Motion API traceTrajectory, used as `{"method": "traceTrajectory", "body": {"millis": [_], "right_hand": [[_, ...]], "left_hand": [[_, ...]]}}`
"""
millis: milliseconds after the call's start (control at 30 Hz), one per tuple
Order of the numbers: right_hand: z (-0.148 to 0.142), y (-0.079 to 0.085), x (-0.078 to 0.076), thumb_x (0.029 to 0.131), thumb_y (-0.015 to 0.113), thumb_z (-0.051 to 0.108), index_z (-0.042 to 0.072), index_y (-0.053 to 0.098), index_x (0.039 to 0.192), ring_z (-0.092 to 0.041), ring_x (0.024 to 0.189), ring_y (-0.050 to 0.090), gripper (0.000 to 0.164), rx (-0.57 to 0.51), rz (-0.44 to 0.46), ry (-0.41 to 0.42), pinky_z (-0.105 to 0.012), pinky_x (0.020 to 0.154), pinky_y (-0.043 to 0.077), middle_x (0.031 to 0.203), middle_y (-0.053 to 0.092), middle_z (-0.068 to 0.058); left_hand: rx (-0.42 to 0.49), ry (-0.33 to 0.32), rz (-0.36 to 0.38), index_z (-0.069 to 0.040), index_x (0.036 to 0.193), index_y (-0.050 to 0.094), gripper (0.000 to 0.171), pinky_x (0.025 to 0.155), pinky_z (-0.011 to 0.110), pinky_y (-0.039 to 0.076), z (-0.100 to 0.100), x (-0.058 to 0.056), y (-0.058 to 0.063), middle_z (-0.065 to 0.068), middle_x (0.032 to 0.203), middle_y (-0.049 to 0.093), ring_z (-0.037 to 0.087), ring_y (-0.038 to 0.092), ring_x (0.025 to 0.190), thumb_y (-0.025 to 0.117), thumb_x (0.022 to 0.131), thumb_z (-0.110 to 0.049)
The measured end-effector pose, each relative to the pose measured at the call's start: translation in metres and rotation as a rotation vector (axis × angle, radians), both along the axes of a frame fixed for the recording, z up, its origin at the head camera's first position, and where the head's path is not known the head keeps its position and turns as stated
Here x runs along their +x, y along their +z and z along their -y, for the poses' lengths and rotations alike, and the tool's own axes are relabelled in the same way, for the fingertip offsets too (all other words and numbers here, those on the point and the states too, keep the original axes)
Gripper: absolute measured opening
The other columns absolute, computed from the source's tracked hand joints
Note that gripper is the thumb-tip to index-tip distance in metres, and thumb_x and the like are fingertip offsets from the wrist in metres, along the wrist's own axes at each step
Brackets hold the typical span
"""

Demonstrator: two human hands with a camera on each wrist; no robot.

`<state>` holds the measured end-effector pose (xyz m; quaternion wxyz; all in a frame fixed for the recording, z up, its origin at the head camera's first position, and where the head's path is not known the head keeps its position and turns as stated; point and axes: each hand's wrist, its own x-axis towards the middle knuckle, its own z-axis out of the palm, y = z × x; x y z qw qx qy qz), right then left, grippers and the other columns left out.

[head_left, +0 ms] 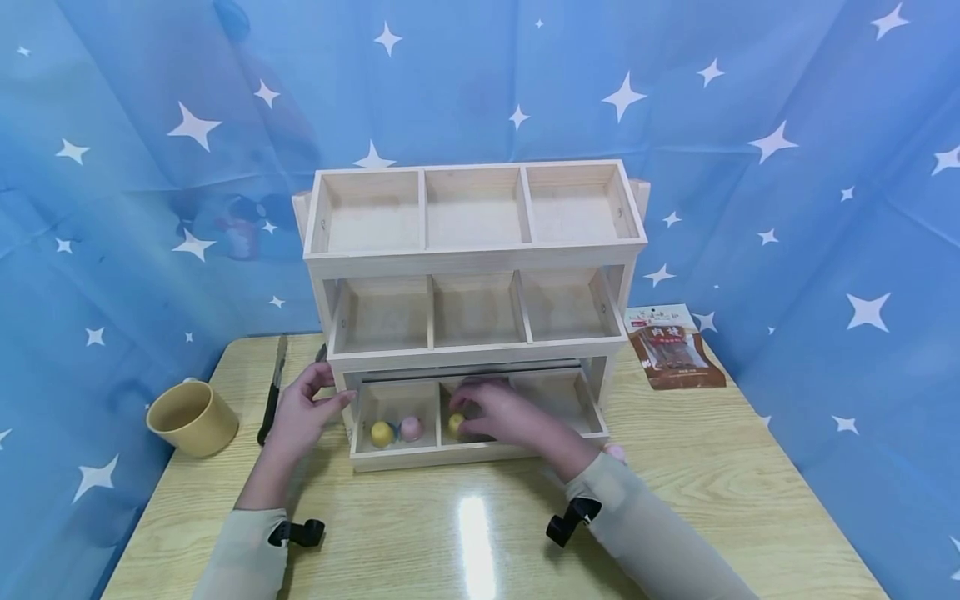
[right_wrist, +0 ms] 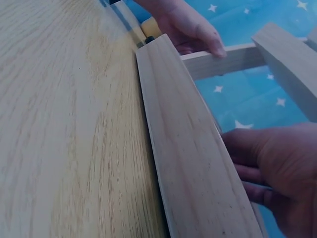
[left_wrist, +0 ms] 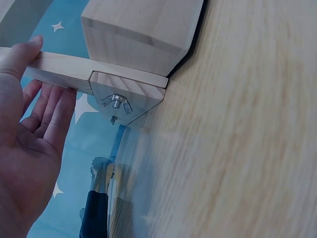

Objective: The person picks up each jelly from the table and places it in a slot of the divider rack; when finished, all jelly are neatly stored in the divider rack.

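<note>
Yellow ball (head_left: 454,426): in the middle compartment of the lowest, nearest tray (head_left: 480,453) of a wooden rack (head_left: 476,263). Right hand (head_left: 498,412): thumb and fingers curved round this ball, pinching it; fingertips hidden behind the tray's front board in the right wrist view. Left hand (head_left: 306,406): grips the rack's left upright (left_wrist: 62,69), thumb and fingers on opposite sides. Left compartment, same tray: second yellow ball (head_left: 382,434), pink ball (head_left: 410,428) just right of it. Mug (head_left: 197,425) and knife (head_left: 272,400) at left; brown packet (head_left: 673,357) at far right.
</note>
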<state>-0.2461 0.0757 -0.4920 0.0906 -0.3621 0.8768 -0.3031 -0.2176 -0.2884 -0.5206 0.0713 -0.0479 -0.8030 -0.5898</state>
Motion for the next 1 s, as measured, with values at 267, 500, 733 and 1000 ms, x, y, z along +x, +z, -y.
{"method": "traceTrajectory", "body": {"millis": [267,500,733,1000], "right_hand": [[-0.01,0.004,0.003,0.098,0.083,0.013,0.004,0.076,0.129,-0.025,0.109,0.073,0.033,-0.06,0.003,-0.006,-0.043,0.096,0.064,0.12,0.075,-0.006],[-0.033,0.009,0.016,0.099,0.085,0.017,0.002,0.077,0.122,-0.031,0.11,0.073,0.029,-0.17,-0.052,-0.077,-0.05,0.098,0.064,0.118,0.078,-0.012],[-0.061,0.016,0.035,0.099,0.086,0.019,0.009,0.077,0.118,-0.026,0.11,0.071,0.023,-0.202,-0.059,-0.147,-0.051,0.097,0.063,0.117,0.078,-0.009],[-0.103,0.019,0.053,0.096,0.088,0.01,0.014,0.078,0.114,-0.024,0.104,0.07,0.021,-0.228,-0.168,-0.22,-0.048,0.087,0.064,0.112,0.075,-0.001]], "left_hand": [[0.017,-0.004,0.003,-0.001,0.144,0.06,0.048,0.093,0.021,0.062,0.0,-0.001,-0.001,0.023,0.132,0.067,0.027,0.068,0.12,0.081,0.104,-0.015],[0.018,-0.005,0.011,-0.001,0.144,0.06,0.048,0.093,0.021,0.062,0.0,0.001,0.0,0.023,0.131,0.066,0.025,0.07,0.118,0.081,0.104,-0.016],[0.025,0.003,0.002,0.0,0.143,0.06,0.046,0.092,0.021,0.062,0.001,0.002,0.0,0.025,0.131,0.066,0.022,0.07,0.116,0.081,0.104,-0.013],[0.018,0.004,0.011,-0.001,0.144,0.06,0.046,0.094,0.02,0.062,0.0,0.001,0.0,0.024,0.133,0.066,0.024,0.067,0.121,0.081,0.104,-0.014]]}}
